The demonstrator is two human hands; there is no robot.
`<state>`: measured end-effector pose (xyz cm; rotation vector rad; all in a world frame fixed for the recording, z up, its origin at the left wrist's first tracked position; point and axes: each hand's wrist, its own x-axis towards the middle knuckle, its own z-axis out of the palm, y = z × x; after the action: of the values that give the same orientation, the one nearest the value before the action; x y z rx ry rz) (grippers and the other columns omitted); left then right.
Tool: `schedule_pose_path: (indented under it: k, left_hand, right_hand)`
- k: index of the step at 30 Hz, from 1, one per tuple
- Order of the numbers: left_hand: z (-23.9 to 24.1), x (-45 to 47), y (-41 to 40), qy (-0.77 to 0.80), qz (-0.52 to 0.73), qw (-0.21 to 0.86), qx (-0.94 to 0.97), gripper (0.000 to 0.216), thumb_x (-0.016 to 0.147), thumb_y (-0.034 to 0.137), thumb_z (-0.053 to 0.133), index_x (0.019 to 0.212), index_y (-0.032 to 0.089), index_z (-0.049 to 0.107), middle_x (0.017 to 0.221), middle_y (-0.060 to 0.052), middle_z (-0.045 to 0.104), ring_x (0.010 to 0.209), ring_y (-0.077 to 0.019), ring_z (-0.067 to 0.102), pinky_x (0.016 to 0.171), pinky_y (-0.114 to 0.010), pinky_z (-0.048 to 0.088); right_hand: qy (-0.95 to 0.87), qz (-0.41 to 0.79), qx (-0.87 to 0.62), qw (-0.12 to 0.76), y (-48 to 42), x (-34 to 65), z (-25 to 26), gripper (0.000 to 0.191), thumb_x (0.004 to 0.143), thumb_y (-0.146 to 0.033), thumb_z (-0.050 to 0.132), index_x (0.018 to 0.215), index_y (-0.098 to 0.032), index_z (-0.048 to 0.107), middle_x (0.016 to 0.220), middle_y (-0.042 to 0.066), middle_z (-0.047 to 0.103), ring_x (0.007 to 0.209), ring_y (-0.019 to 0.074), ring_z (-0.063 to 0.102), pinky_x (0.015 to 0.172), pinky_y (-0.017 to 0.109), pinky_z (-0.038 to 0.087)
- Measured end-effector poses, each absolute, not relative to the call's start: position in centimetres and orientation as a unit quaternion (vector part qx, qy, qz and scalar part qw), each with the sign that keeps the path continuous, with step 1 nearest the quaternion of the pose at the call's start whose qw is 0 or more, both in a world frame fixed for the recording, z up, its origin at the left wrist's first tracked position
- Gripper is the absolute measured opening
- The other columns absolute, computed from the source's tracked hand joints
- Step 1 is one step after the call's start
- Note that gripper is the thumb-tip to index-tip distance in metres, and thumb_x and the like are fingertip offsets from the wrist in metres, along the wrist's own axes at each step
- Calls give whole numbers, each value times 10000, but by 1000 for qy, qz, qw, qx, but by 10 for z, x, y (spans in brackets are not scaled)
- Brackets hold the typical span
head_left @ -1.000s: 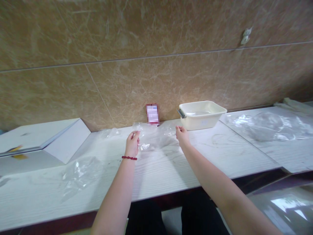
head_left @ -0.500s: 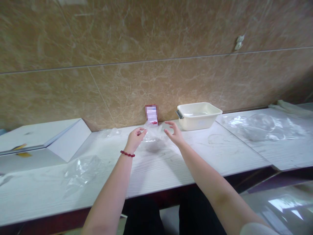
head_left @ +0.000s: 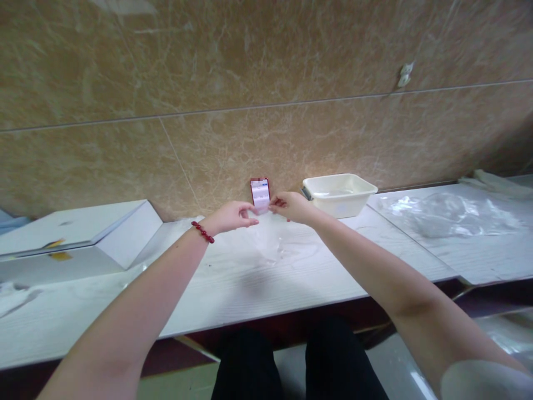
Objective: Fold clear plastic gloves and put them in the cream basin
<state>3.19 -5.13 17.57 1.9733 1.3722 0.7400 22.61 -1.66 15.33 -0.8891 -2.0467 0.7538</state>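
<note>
A clear, thin plastic bag [head_left: 270, 240] hangs between my two hands, just above the white tabletop. My right hand [head_left: 291, 206] is closed in a pinch on the bag's upper edge. On the other side, my left hand [head_left: 237, 216] has its thumb and fingers apart by the bag's upper left edge; whether they touch the film is hard to see. A red bracelet [head_left: 202, 231] circles my left wrist. Right behind the bag, a red-edged phone [head_left: 260, 192] leans upright against the wall with its screen lit.
A cream plastic basin [head_left: 343, 203] with a grey handle stands right of my hands by the wall. Crumpled clear plastic [head_left: 449, 215] lies farther right. On the left is a white box [head_left: 79, 233] with a sloped lid. The table's front edge [head_left: 266, 318] runs before my legs.
My right hand has moved left and closed on the bag's edge. My left hand's thumb and fingers have parted from their pinch. The bag now hangs longer, its bottom lower.
</note>
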Motion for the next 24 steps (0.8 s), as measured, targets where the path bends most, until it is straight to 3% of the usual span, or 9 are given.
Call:
schedule_pose_path:
  k: [4, 10, 16, 21, 24]
  left_hand:
    - [184, 14, -51, 523, 254, 357, 731, 206, 468, 153, 689, 666, 157, 633, 514, 3, 580, 420, -101, 481, 392, -182, 322]
    - [178, -9, -44, 551, 313, 368, 680, 148, 525, 194, 675, 637, 162, 584, 564, -20, 588, 510, -115, 521, 359, -155, 261]
    - [157, -6, -48, 525, 385, 476, 591, 269, 660, 352, 572, 846, 205, 446, 845, -52, 597, 742, -163, 584, 506, -223, 412]
    - [126, 5, -51, 514, 406, 448, 608, 524, 521, 227, 696, 972, 194, 433, 802, -50, 610, 671, -129, 565, 488, -185, 377]
    - [107, 10, -55, 511, 373, 438, 639, 516, 499, 218, 695, 968, 175, 483, 727, -39, 616, 625, -123, 550, 451, -171, 343]
  right_hand:
    - [-730, 433, -388, 359, -19, 227, 164, 131, 700, -261, 552, 727, -171, 462, 655, 12, 565, 564, 116, 552, 386, 221, 473]
    - [-616, 575, -397, 364, -22, 233, 162, 74, 814, -274, 373, 819, -202, 354, 576, -28, 534, 487, 119, 560, 438, 316, 499]
    - [-582, 611, -399, 358, -18, 234, 150, 85, 814, -284, 363, 808, -199, 363, 579, -21, 541, 509, 130, 587, 515, 321, 500]
    - [-589, 615, -377, 363, -22, 232, 155, 93, 808, -281, 378, 782, -192, 371, 592, -13, 546, 534, 129, 589, 538, 332, 498]
    - [-594, 607, -374, 371, -26, 232, 159, 88, 815, -263, 363, 766, -189, 363, 590, -18, 542, 544, 121, 586, 548, 334, 500]
